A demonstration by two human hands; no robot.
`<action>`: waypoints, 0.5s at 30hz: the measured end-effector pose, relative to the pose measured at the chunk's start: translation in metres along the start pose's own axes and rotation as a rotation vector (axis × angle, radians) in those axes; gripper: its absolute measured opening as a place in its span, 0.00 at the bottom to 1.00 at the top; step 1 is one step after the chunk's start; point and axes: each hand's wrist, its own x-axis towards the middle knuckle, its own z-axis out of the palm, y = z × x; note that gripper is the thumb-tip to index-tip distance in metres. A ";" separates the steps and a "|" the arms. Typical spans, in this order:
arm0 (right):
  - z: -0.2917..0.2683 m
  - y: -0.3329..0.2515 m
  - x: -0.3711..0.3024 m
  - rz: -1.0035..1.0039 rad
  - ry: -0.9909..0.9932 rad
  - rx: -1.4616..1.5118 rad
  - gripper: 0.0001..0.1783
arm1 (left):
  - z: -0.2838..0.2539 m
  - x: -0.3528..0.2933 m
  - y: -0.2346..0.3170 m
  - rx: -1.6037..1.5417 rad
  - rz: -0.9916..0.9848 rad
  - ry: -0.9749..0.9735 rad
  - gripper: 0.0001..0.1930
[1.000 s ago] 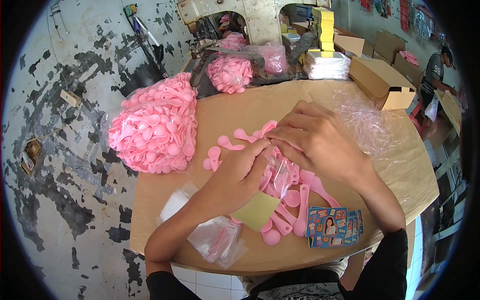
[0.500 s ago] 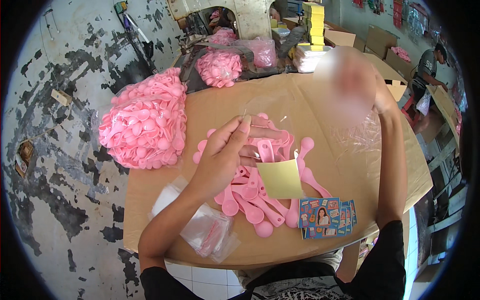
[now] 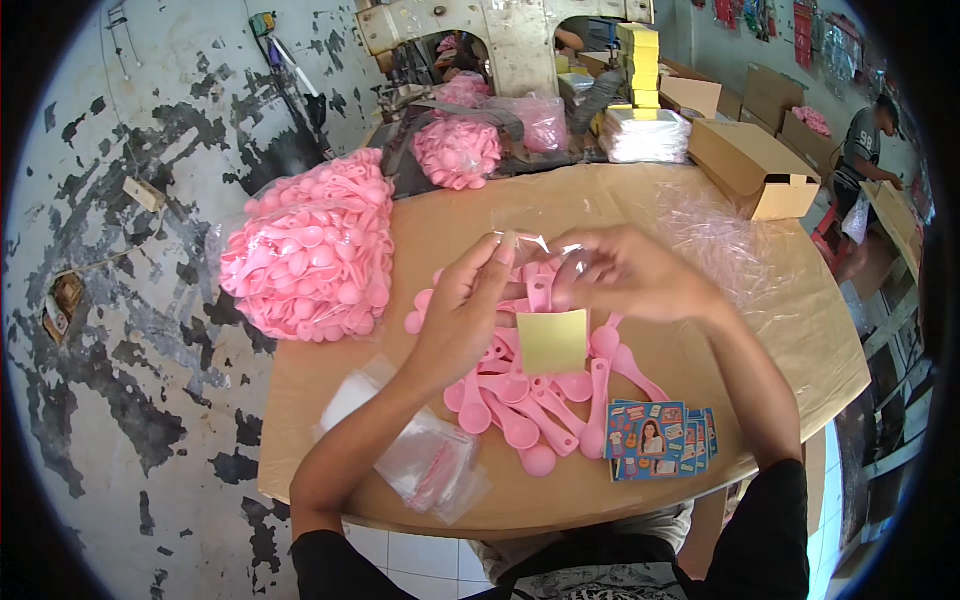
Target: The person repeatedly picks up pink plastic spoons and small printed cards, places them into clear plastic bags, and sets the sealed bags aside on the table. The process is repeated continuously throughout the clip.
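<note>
Far left: big clear bag of pink spoons (image 3: pixel 310 255) lies on the cardboard-covered table (image 3: pixel 640 200), probably stock kept within reach. Near left: stack of empty clear sleeves (image 3: pixel 425 460), flat. Centre: left hand (image 3: pixel 470 310) and right hand (image 3: pixel 625 270) are raised over the loose pink spoons (image 3: pixel 540 400), fingers of both pinching one small clear bag (image 3: pixel 545 262) with a yellow card (image 3: pixel 552 341) hanging below it; held up likely to open its mouth. Near right: printed picture cards (image 3: pixel 660 440), stacked.

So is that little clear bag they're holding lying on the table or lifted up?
Lifted: both hands, left and right, hold the clear bag above the pink spoons.
</note>
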 end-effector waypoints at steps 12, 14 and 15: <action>0.021 0.030 -0.022 -0.199 0.242 0.295 0.11 | 0.011 0.001 -0.026 -0.124 0.010 -0.067 0.19; 0.017 0.032 -0.025 -0.185 0.216 0.261 0.11 | 0.010 0.001 -0.021 -0.071 0.001 -0.111 0.18; 0.017 0.031 -0.025 -0.169 0.264 0.257 0.11 | 0.011 0.003 -0.017 -0.126 -0.071 -0.112 0.18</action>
